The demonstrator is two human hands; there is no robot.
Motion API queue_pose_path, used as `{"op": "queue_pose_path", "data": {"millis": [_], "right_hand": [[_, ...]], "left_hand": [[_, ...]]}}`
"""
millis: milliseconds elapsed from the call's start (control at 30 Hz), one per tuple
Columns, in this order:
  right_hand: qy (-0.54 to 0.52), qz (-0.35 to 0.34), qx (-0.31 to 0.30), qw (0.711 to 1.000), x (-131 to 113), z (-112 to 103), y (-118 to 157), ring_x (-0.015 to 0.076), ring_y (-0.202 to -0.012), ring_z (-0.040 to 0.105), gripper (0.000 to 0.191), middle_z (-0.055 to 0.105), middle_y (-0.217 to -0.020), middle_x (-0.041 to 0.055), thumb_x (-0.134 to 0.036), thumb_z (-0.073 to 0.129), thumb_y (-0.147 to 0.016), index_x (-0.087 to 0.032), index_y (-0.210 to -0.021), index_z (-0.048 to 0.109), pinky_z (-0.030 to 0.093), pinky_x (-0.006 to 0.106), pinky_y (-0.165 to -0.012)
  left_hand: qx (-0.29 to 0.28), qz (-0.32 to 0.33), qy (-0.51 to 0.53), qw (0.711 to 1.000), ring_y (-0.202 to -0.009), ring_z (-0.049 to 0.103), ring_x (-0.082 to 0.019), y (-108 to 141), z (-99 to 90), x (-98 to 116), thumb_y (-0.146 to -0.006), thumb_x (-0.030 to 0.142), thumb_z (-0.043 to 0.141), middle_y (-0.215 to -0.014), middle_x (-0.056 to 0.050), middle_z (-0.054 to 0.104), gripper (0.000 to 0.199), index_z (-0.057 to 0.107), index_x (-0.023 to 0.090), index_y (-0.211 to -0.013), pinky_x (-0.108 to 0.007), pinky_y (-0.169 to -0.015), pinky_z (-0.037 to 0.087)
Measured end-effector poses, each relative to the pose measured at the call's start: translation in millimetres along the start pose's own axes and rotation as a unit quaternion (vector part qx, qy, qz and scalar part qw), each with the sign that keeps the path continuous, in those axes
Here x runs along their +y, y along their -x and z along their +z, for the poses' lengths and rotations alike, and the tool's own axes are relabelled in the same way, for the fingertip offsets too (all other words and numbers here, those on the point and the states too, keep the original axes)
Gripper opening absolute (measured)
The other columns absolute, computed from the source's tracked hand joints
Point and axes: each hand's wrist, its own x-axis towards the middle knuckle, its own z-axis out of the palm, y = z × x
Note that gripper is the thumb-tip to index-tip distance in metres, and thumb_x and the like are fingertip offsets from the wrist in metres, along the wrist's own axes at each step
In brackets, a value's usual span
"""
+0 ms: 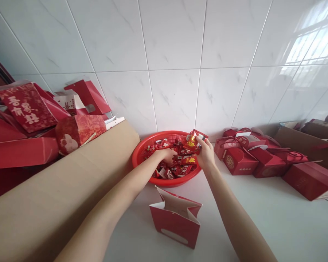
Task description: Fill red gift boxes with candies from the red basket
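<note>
A red plastic basket [136,156] full of small red-wrapped candies [166,174] stands against the tiled wall. My left hand [169,157] is down among the wrapped candies, fingers curled; what they close on is hidden. Over the basket's right rim, my right hand [206,153] grips a shiny red candy packet [191,141] with gold print between thumb and fingers. In front of the basket, nearer to me, a red paper gift box [177,225] stands upright with its top open and a pale inside.
On the left, a big cardboard box [98,167] holds several unfilled-looking red gift boxes [30,105]. Several closed red gift boxes [240,160] sit on the white surface to the right. Another cardboard box [297,142] is behind them at the far right.
</note>
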Motion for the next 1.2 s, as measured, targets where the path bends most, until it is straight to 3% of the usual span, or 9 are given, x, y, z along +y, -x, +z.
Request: {"op": "queue_pose_path", "data": {"millis": [100, 200, 333, 500, 700, 833, 933, 1033, 1200], "right_hand": [[-0.004, 0.002, 0.006, 1.000, 0.7, 0.5, 0.0, 0.0207, -0.068, 0.071, 0.026, 0.073, -0.071, -0.0016, -0.031, 0.082, -0.059, -0.022, -0.077, 0.066, 0.060, 0.035, -0.065], [-0.007, 0.002, 0.008, 1.000, 0.6, 1.1, 0.5, 0.0204, -0.067, 0.071, 0.027, 0.073, -0.070, -0.0023, -0.031, 0.083, -0.058, -0.022, -0.076, 0.066, 0.061, 0.035, -0.066], [-0.009, 0.001, 0.007, 1.000, -0.2, 1.7, 1.4, 0.0205, -0.067, 0.071, 0.027, 0.072, -0.069, -0.0025, -0.031, 0.084, -0.059, -0.022, -0.076, 0.065, 0.060, 0.035, -0.066], [-0.016, 0.006, 0.010, 1.000, -0.1, 1.7, 1.5, 0.0191, -0.065, 0.070, 0.025, 0.073, -0.071, -0.0021, -0.030, 0.083, -0.059, -0.022, -0.076, 0.067, 0.059, 0.033, -0.063], [-0.021, 0.008, 0.009, 1.000, 1.1, 1.1, 0.9, 0.0155, -0.061, 0.066, 0.026, 0.072, -0.068, -0.0033, -0.029, 0.084, -0.058, -0.021, -0.075, 0.067, 0.057, 0.028, -0.060], [-0.019, 0.010, -0.008, 1.000, -1.7, 0.9, 1.4, 0.0149, -0.065, 0.067, 0.025, 0.072, -0.070, -0.0028, -0.029, 0.085, -0.059, -0.020, -0.075, 0.068, 0.056, 0.026, -0.063], [-0.007, 0.023, -0.043, 0.999, -5.9, 1.0, 3.0, 0.0166, -0.068, 0.068, 0.025, 0.074, -0.074, -0.0014, -0.031, 0.084, -0.061, -0.020, -0.078, 0.070, 0.055, 0.028, -0.065], [0.014, 0.048, -0.090, 0.995, -10.5, 2.7, 6.5, 0.0193, -0.071, 0.069, 0.028, 0.075, -0.077, 0.0009, -0.031, 0.086, -0.060, -0.019, -0.082, 0.072, 0.055, 0.030, -0.066], [0.052, 0.058, -0.166, 0.983, -25.3, 12.8, 18.9, 0.0214, -0.073, 0.070, 0.031, 0.075, -0.077, 0.0019, -0.035, 0.087, -0.064, -0.019, -0.086, 0.072, 0.055, 0.032, -0.069]], "left_hand": [[-0.028, 0.036, -0.011, 0.999, -0.079, 0.068, -0.022, -1.7, 3.4, 9.6, -0.057, 0.024, 0.075, -0.091, -0.002, 0.075, 0.037, 0.075, 0.026, -0.094, -0.025, -0.067, 0.049], [-0.036, 0.069, -0.020, 0.997, -0.082, 0.067, -0.022, -4.2, 6.5, 19.3, -0.063, 0.024, 0.073, -0.084, -0.002, 0.075, 0.021, 0.075, 0.025, -0.083, -0.027, -0.076, 0.049], [-0.061, 0.075, -0.023, 0.995, -0.068, 0.062, -0.021, -3.2, 8.7, 23.1, -0.064, 0.020, 0.069, -0.070, -0.003, 0.071, 0.002, 0.071, 0.021, -0.064, -0.030, -0.068, 0.048], [-0.088, 0.051, -0.001, 0.995, -0.056, 0.057, -0.019, 1.3, 6.9, 22.0, -0.060, 0.021, 0.072, -0.060, -0.003, 0.067, 0.006, 0.069, 0.020, -0.055, -0.033, -0.063, 0.047], [-0.053, 0.018, 0.065, 0.996, -0.049, 0.050, -0.014, 7.3, -5.2, 16.4, -0.056, 0.026, 0.077, -0.049, 0.002, 0.056, 0.022, 0.058, 0.019, -0.048, -0.029, -0.053, 0.040], [0.024, 0.023, 0.139, 0.990, -0.066, 0.060, -0.016, 13.4, -18.5, 11.2, -0.065, 0.030, 0.073, -0.070, 0.000, 0.067, 0.015, 0.066, 0.019, -0.073, -0.026, -0.061, 0.045], [0.125, 0.085, 0.277, 0.949, -0.087, 0.066, -0.020, 21.3, -24.4, 13.7, -0.074, 0.040, 0.069, -0.093, -0.005, 0.072, 0.035, 0.067, 0.018, -0.101, -0.029, -0.075, 0.051], [0.230, 0.155, 0.421, 0.864, -0.101, 0.065, -0.024, 35.2, -22.9, 22.0, -0.079, 0.052, 0.067, -0.104, -0.008, 0.073, 0.044, 0.069, 0.017, -0.106, -0.033, -0.087, 0.051], [0.291, 0.112, 0.502, 0.807, -0.106, 0.066, -0.026, 75.0, -15.4, 40.3, -0.087, 0.060, 0.056, -0.108, -0.006, 0.075, 0.046, 0.074, 0.020, -0.102, -0.033, -0.088, 0.053]]}}
